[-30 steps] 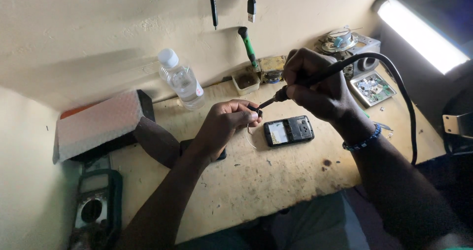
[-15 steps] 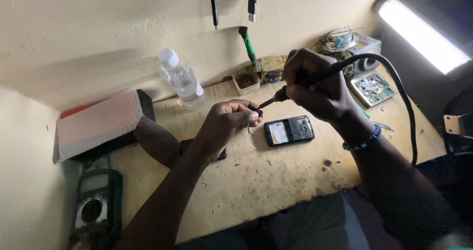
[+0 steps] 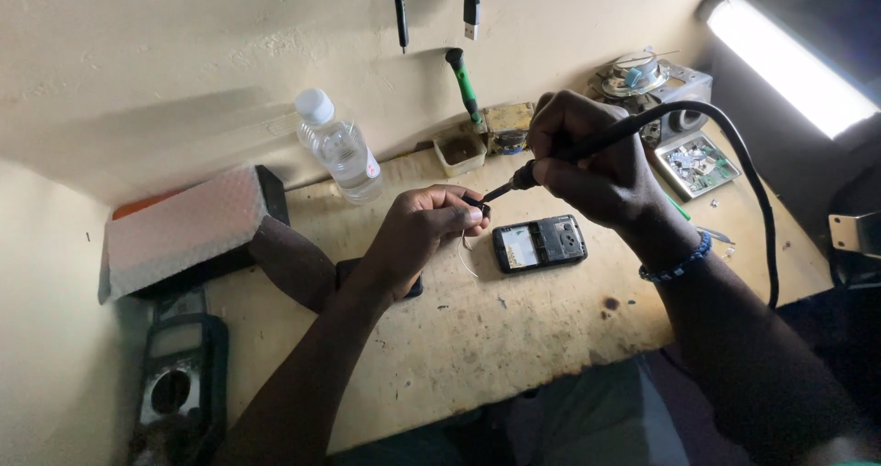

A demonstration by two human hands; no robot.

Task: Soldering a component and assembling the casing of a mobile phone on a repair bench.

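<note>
My right hand (image 3: 592,158) grips a black soldering iron (image 3: 523,178) whose thick cable (image 3: 752,190) loops off to the right. Its tip touches a small dark part (image 3: 475,209) pinched in the fingers of my left hand (image 3: 424,230), held above the worn wooden bench (image 3: 477,337). Thin pale wires (image 3: 466,255) hang from that part. Just below the tip, an opened phone (image 3: 540,243) lies flat on the bench with its insides showing.
A clear water bottle (image 3: 340,149) stands at the back by the wall. A bubble-wrapped box (image 3: 184,229) and a multimeter (image 3: 179,383) are at the left. Small trays (image 3: 485,135), a green-handled screwdriver (image 3: 463,82), a circuit board (image 3: 695,163) and a lit tube lamp (image 3: 789,62) fill the back right.
</note>
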